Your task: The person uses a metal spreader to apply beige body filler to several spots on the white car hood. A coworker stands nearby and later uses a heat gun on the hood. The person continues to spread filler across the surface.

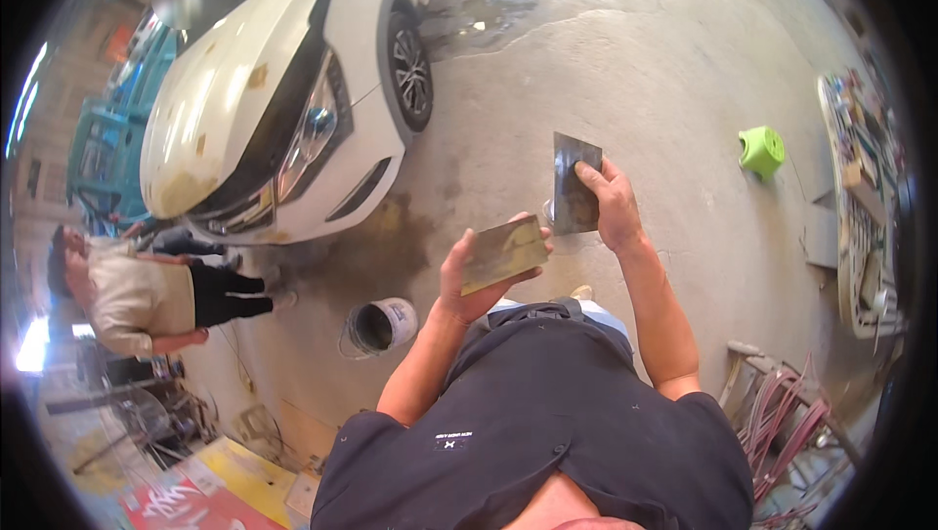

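Note:
My left hand (457, 284) is closed around the edges of a flat rectangular block (506, 254), grey and yellowish with smeared patches, its broad face turned up. To the right, my right hand (618, 210) pinches a thin dark rectangular sheet (575, 186), which looks like sandpaper, with the thumb lying on its face. The sheet is upright and slightly shiny, apart from the block. Both hands are in front of my body, above the concrete floor (508, 100).
A white car (357, 173) with yellowish patches on its hood stands at the left. Below it are a bucket (399, 323) and another person (147, 291). A green stool (762, 152), a cluttered shelf (848, 266) and coiled reddish hoses (782, 408) are on the right.

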### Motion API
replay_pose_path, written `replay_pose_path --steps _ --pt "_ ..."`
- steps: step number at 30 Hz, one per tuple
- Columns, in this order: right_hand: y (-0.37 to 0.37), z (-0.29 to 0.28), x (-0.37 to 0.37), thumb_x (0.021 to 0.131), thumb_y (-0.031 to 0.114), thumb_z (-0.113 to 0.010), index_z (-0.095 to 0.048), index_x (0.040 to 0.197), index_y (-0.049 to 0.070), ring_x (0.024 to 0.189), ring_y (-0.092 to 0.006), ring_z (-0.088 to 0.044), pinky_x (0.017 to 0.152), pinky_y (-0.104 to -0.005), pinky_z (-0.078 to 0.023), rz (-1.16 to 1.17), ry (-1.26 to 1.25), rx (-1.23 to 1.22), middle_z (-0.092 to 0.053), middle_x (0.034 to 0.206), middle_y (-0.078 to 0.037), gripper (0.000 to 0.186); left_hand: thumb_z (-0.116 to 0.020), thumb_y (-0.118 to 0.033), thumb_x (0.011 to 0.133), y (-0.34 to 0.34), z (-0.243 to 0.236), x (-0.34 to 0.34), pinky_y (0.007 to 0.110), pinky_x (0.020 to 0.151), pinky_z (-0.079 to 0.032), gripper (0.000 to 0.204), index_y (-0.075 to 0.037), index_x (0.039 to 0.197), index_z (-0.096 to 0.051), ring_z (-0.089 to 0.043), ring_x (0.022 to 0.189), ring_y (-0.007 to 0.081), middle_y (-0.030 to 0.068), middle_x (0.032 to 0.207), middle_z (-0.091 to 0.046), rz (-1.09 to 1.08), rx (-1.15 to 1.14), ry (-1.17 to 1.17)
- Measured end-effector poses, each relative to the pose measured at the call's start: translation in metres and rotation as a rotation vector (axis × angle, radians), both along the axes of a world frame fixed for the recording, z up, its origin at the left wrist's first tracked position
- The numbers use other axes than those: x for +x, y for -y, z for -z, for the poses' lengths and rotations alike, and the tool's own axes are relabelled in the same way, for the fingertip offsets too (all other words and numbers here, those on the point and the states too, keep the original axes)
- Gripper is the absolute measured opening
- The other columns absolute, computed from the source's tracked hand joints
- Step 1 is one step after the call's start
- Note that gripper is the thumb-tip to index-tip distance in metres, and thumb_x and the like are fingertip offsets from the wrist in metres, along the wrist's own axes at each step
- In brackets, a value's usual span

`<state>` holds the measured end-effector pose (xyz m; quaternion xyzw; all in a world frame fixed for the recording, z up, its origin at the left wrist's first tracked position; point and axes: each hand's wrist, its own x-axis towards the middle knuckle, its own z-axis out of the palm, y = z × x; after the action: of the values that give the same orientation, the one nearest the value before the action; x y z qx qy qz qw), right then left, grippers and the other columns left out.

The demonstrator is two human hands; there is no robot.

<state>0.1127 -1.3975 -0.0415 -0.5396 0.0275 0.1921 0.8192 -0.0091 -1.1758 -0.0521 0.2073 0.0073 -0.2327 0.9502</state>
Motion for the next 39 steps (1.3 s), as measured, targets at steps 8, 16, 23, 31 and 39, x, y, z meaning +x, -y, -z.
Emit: replay_pose_path --steps 8,16,23,31,39 --pt "0.068 0.026 -0.036 0.098 0.011 -0.074 -0.069 0.123 -0.002 0.098 -0.0129 -0.070 0.087 -0.0314 -0.058 -0.008 0.128 -0.136 -0.077 0.108 -0.008 0.029 -0.046 -0.062 0.103 0.096 -0.006 0.029 0.057 0.121 -0.032 0.078 -0.002 0.154 -0.050 -0.048 0.143 0.0345 0.0166 0.153 -0.055 -0.098 0.217 -0.032" --pt "0.142 0.011 -0.056 0.094 0.015 -0.073 -0.066 0.121 0.001 0.096 -0.0306 -0.074 0.088 -0.0410 -0.056 0.126 0.367 -0.359 -0.075 0.098 -0.023 0.031 -0.046 -0.055 0.107 0.174 0.004 0.041 0.046 0.120 -0.036 0.070 0.001 0.149 -0.053 -0.054 0.137 0.0315 0.0165 0.148 -0.059 -0.039 0.467 0.036" --pt "0.177 0.018 -0.062 0.091 0.012 -0.071 -0.064 0.117 0.006 0.097 -0.0439 -0.072 0.090 -0.0465 -0.055 0.124 0.428 -0.539 -0.071 0.100 -0.026 0.028 -0.037 -0.063 0.106 0.226 -0.010 0.056 0.047 0.122 -0.035 0.081 0.004 0.150 -0.051 -0.052 0.141 0.0342 0.0216 0.150 -0.056 0.065 0.377 0.078" --pt "0.191 -0.010 -0.041 0.092 0.010 -0.070 -0.065 0.118 0.002 0.116 -0.0406 -0.070 0.086 -0.0412 -0.058 0.191 0.230 -0.263 -0.073 0.107 -0.029 0.027 -0.026 -0.072 0.106 0.239 -0.016 0.082 0.047 0.126 -0.029 0.094 0.007 0.154 -0.043 -0.048 0.144 0.0347 0.0240 0.154 -0.052 -0.053 0.553 0.165" --pt "0.136 -0.001 -0.053 0.091 0.008 -0.072 -0.064 0.119 0.000 0.100 -0.0391 -0.075 0.095 -0.0426 -0.055 0.220 0.351 -0.147 -0.074 0.097 -0.027 0.030 -0.030 -0.077 0.103 0.203 -0.016 0.069 0.051 0.123 -0.035 0.100 0.007 0.157 -0.038 -0.049 0.143 0.0386 0.0261 0.154 -0.051 -0.159 0.601 0.244"
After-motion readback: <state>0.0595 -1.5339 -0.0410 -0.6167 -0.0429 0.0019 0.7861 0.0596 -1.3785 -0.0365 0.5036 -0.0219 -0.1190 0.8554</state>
